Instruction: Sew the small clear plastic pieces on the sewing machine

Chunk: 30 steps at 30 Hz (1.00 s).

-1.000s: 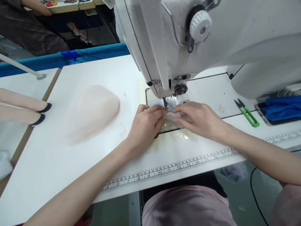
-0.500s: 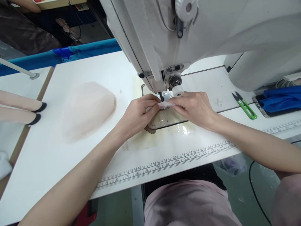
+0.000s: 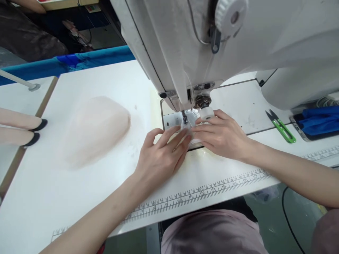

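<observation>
A small sheer, pale fabric piece (image 3: 194,140) lies on the metal plate under the presser foot (image 3: 185,118) of a white sewing machine (image 3: 185,46). My left hand (image 3: 161,155) lies flat, fingers stretched out, with its fingertips pressing the piece's left side. My right hand (image 3: 222,135) rests flat on the right side of the piece, fingers extended towards the needle, just below a small white roller (image 3: 206,113). The fingertips of both hands nearly meet in front of the foot. Most of the piece is hidden beneath the fingers.
A heap of sheer pink fabric (image 3: 92,130) lies to the left on the white table (image 3: 79,197). Green thread snips (image 3: 283,127) and a blue cloth (image 3: 319,121) lie at the right. A printed ruler (image 3: 212,190) runs along the near edge. Two pale mannequin-like legs in black shoes (image 3: 31,132) lie far left.
Both hands were pinching the small piece, lifted at the needle; now they lie flat and press it onto the plate. My left hand has slid back towards me.
</observation>
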### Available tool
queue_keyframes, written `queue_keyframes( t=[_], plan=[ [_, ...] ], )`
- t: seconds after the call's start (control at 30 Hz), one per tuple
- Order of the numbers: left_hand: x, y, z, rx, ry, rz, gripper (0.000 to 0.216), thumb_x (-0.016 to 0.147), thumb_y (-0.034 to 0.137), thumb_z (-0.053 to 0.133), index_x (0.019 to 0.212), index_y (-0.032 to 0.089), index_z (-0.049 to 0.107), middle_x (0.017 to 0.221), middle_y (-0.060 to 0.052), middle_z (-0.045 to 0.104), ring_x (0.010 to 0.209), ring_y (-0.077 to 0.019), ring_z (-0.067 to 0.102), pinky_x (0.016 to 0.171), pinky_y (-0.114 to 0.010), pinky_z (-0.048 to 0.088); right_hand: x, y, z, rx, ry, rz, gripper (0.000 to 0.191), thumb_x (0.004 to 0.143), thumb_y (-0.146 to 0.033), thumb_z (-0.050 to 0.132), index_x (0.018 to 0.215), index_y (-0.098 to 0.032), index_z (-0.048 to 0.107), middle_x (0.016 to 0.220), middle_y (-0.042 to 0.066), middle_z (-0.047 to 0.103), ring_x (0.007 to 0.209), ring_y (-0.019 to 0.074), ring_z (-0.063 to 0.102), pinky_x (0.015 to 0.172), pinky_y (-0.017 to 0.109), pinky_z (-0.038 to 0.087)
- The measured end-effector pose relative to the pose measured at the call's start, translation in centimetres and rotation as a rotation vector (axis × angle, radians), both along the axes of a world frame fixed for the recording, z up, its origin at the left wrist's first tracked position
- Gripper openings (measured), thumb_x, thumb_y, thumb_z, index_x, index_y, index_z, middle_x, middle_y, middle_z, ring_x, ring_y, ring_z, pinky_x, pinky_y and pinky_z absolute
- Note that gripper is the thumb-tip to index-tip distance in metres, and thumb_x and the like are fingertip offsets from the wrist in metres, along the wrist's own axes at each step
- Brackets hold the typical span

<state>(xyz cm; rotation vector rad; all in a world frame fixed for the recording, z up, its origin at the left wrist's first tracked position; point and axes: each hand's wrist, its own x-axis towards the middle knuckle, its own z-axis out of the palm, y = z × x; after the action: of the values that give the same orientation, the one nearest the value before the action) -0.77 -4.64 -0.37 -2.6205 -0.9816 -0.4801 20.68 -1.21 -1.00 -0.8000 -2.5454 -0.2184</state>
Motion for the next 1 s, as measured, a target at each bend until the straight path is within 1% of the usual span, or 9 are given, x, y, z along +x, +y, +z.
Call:
queue_keyframes(
  t=[0.1,0.3,0.43,0.6,0.73,0.83,0.9,1.0],
  plan=[
    [0.1,-0.3,0.3,-0.028,0.013,0.007,0.035,0.089,0.014,0.054,0.124,0.022,0.059,0.121,-0.007,0.067,0.12,-0.0261,0.059,0.089,-0.043,0.045,0.1,0.0,-0.1,0.02,0.0,-0.002,0.029,0.089,-0.004,0.048,0.085,-0.022,0.071,0.094,-0.002,0.075,0.096,0.0161,0.06,0.081,0.035,0.039],
    [0.0,-0.1,0.3,0.035,0.096,0.006,0.029,0.092,0.017,0.054,0.12,0.016,0.06,0.12,-0.01,0.068,0.118,-0.025,0.06,0.09,-0.041,0.044,0.0,0.0,-0.1,0.069,-0.003,-0.009,0.03,0.09,-0.004,0.046,0.086,-0.021,0.071,0.094,-0.003,0.075,0.088,0.0148,0.061,0.079,0.034,0.038],
    [-0.1,0.0,0.3,0.014,0.076,0.013,0.031,0.091,0.018,0.054,0.122,0.016,0.059,0.12,-0.01,0.068,0.119,-0.0248,0.06,0.091,-0.042,0.042,0.1,0.1,-0.2,0.095,0.006,-0.004,0.031,0.091,-0.004,0.044,0.086,-0.019,0.07,0.092,-0.002,0.075,0.091,0.0149,0.062,0.079,0.034,0.038],
    [-0.1,0.4,0.2,-0.017,0.052,0.036,0.03,0.094,0.02,0.049,0.123,0.018,0.058,0.121,-0.009,0.067,0.121,-0.0239,0.058,0.095,-0.043,0.04,0.1,0.5,-0.6,0.099,0.031,-0.005,0.028,0.094,-0.008,0.044,0.086,-0.019,0.069,0.091,0.0,0.075,0.097,0.0151,0.062,0.081,0.034,0.038],
    [-0.2,1.0,0.2,-0.004,0.067,0.044,0.03,0.096,0.025,0.047,0.124,0.019,0.057,0.121,-0.008,0.068,0.122,-0.0233,0.057,0.097,-0.045,0.039,-0.1,1.0,-0.7,0.152,0.051,-0.028,0.03,0.093,-0.005,0.042,0.087,-0.018,0.068,0.089,-0.001,0.075,0.088,0.014,0.062,0.085,0.034,0.039],
    [-0.3,1.5,0.1,-0.02,0.069,0.056,0.03,0.097,0.025,0.046,0.124,0.018,0.056,0.12,-0.008,0.068,0.123,-0.0247,0.057,0.098,-0.047,0.038,-0.3,1.4,-0.8,0.158,0.012,-0.056,0.03,0.092,-0.004,0.041,0.089,-0.018,0.068,0.09,-0.002,0.075,0.079,0.013,0.06,0.088,0.034,0.039],
    [-0.3,1.9,-0.2,0.008,0.04,0.048,0.029,0.096,0.027,0.048,0.122,0.018,0.058,0.118,-0.008,0.069,0.121,-0.0251,0.058,0.097,-0.047,0.039,-0.3,1.7,-1.0,0.173,0.007,-0.07,0.028,0.092,-0.005,0.044,0.09,-0.018,0.068,0.089,-0.003,0.075,0.078,0.0131,0.059,0.088,0.034,0.038],
    [-0.5,2.2,-0.5,0.025,-0.004,0.035,0.03,0.095,0.031,0.051,0.121,0.019,0.059,0.116,-0.009,0.07,0.118,-0.0264,0.06,0.096,-0.048,0.039,-0.5,1.8,-1.3,0.21,0.033,-0.079,0.023,0.09,-0.006,0.048,0.091,-0.018,0.068,0.081,-0.003,0.074,0.082,0.0145,0.061,0.089,0.034,0.038]
  ],
)
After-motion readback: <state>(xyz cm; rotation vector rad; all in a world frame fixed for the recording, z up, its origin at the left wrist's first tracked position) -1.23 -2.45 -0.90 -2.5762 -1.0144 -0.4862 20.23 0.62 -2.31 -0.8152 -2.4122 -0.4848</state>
